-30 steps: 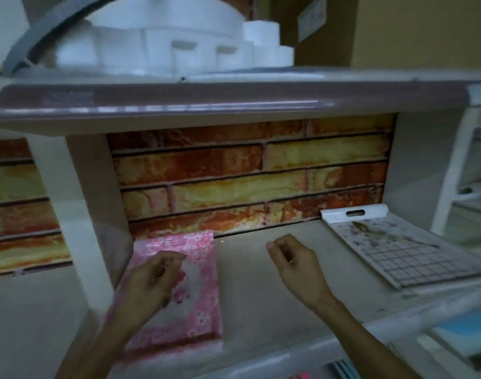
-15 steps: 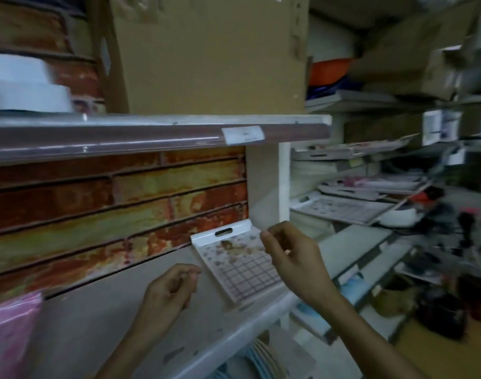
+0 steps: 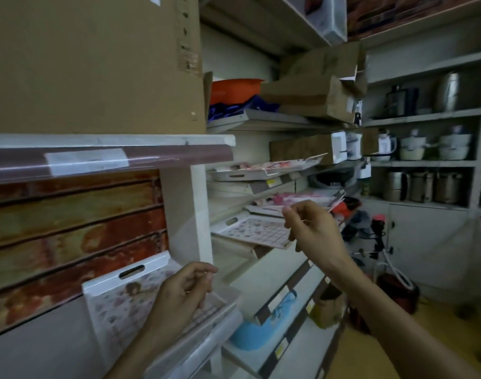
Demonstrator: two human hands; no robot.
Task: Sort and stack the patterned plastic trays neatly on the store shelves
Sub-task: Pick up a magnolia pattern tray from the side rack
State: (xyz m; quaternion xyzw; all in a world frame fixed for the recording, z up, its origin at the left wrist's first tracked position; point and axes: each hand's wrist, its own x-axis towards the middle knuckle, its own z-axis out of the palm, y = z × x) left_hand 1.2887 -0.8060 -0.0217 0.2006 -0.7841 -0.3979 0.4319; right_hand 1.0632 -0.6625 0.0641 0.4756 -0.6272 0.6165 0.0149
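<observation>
A white tray with a floral, gridded pattern point(image 3: 116, 302) lies on the near shelf, handle slot toward the brick-pattern back wall. My left hand point(image 3: 182, 294) hovers over its right part, fingers loosely curled, holding nothing. My right hand point(image 3: 313, 228) is raised in front of the neighbouring shelf bay, fingers curled and empty. Behind it a similar gridded tray point(image 3: 250, 228) rests tilted on a shelf. A pink patterned tray point(image 3: 296, 199) sits one level up, and another patterned tray point(image 3: 264, 169) lies above that.
A large cardboard box point(image 3: 97, 64) stands on the shelf above. A white upright post point(image 3: 190, 214) divides the two bays. A blue plastic item point(image 3: 264, 324) sits on a lower shelf. Pots and cookware point(image 3: 425, 184) fill shelves at right; clutter lies on the floor.
My view has swung right, from the pink tray at the left bay to the neighbouring bay. Both hands left the pink tray; the right hand rose toward the tilted trays.
</observation>
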